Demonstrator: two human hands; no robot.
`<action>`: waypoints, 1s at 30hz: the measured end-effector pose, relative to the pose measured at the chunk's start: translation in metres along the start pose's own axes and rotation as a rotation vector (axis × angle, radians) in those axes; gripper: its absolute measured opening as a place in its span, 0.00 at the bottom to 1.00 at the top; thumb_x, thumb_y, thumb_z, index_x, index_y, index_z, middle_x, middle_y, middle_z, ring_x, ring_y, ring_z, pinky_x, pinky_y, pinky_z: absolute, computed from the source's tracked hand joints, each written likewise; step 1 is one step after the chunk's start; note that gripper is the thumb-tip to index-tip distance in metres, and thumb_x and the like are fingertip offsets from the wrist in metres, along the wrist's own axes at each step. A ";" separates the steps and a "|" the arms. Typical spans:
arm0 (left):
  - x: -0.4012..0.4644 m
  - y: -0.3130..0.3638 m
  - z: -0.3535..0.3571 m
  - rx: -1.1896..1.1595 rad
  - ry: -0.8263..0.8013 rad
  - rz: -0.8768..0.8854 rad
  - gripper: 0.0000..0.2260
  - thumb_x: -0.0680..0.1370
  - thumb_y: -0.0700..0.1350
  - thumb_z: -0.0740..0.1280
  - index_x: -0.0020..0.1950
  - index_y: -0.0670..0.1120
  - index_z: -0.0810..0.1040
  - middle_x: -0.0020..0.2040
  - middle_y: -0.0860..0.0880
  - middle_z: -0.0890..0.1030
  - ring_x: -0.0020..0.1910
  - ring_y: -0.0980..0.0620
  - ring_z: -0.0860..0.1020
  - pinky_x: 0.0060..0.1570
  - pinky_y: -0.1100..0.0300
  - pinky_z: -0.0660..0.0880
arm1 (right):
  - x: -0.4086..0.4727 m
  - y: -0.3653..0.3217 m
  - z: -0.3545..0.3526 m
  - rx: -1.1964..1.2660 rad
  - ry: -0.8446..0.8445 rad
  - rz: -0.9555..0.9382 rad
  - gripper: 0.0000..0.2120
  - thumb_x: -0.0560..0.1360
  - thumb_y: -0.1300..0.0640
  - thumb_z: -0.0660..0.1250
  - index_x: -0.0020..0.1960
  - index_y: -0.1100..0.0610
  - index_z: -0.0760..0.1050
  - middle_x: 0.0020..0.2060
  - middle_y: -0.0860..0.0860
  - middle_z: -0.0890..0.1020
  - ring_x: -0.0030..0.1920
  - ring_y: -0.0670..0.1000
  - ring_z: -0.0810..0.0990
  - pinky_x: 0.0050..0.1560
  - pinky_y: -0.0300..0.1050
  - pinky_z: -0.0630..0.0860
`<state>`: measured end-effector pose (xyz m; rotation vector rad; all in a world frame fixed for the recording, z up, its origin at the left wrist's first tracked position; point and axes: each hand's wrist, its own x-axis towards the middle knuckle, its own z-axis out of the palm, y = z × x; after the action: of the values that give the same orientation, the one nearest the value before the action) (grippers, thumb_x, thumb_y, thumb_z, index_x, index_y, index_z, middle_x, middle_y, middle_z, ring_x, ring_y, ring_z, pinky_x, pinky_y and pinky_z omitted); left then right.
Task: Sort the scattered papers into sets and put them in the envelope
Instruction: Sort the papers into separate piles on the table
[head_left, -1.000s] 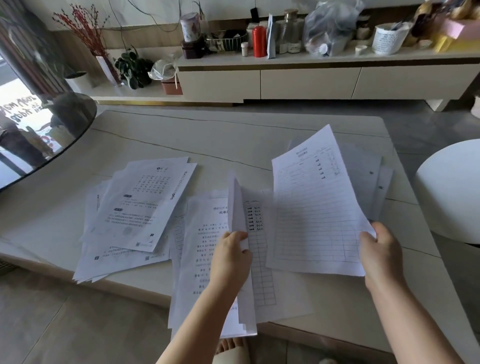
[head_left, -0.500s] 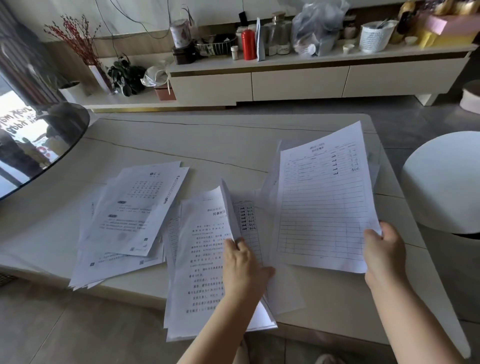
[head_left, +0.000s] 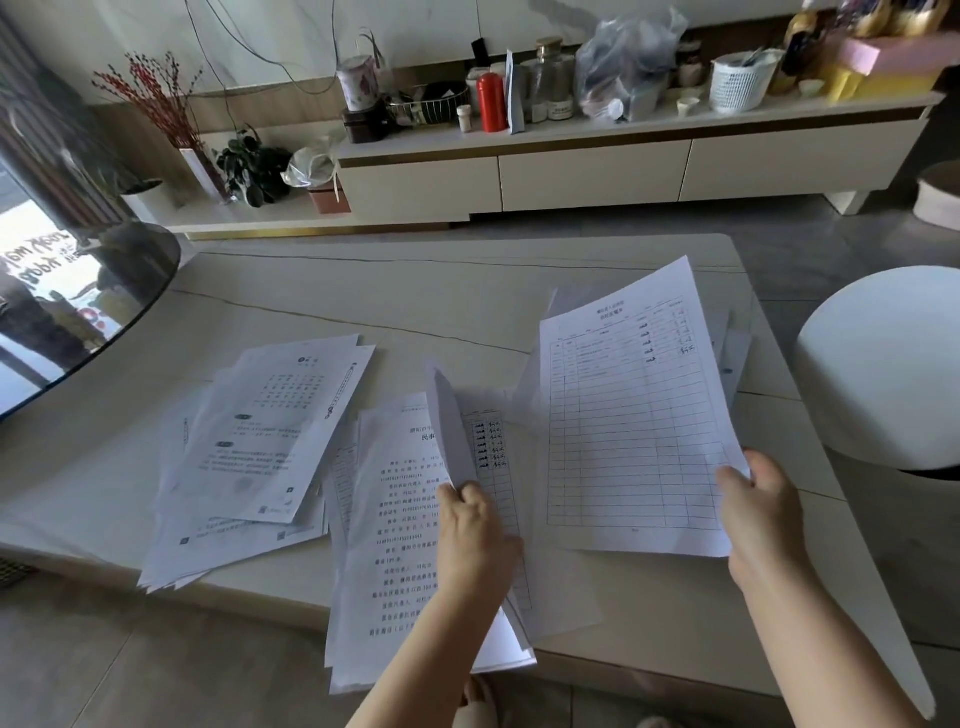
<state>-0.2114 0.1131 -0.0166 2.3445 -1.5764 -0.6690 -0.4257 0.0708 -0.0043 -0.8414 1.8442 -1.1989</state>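
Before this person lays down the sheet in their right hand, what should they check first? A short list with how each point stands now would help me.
1. Right hand grips the white ruled table form firmly: ok, pinched at its lower right corner.
2. Left hand holds the lifted white page open: ok.
3. Matching table sheet exposed beneath it: ok, partly.
4. Same form type: cannot tell, print too small.
5. Middle white paper stack secure on the pale stone table: not ok, it overhangs the near edge.
6. Envelope within reach: cannot tell, none visible.
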 end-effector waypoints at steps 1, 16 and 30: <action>0.000 0.000 0.000 -0.005 0.002 0.001 0.25 0.74 0.43 0.71 0.66 0.41 0.62 0.64 0.44 0.61 0.61 0.46 0.71 0.57 0.62 0.70 | 0.001 0.000 0.000 -0.003 0.000 0.002 0.13 0.77 0.65 0.56 0.56 0.58 0.75 0.47 0.53 0.79 0.45 0.56 0.76 0.44 0.45 0.72; -0.003 0.006 0.009 0.079 0.001 0.020 0.33 0.70 0.53 0.70 0.68 0.39 0.59 0.63 0.43 0.60 0.65 0.45 0.63 0.67 0.58 0.63 | 0.005 0.002 -0.005 0.005 0.033 0.000 0.15 0.76 0.66 0.55 0.58 0.59 0.75 0.49 0.54 0.79 0.44 0.56 0.76 0.43 0.43 0.70; -0.004 0.007 0.010 0.068 -0.012 0.005 0.42 0.67 0.60 0.73 0.70 0.41 0.57 0.64 0.44 0.59 0.67 0.46 0.60 0.70 0.57 0.60 | 0.005 0.004 -0.005 0.019 0.032 -0.011 0.14 0.76 0.66 0.55 0.55 0.57 0.76 0.46 0.53 0.79 0.42 0.55 0.76 0.44 0.43 0.71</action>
<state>-0.2229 0.1147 -0.0215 2.3880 -1.6342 -0.6399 -0.4326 0.0700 -0.0080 -0.8270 1.8529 -1.2417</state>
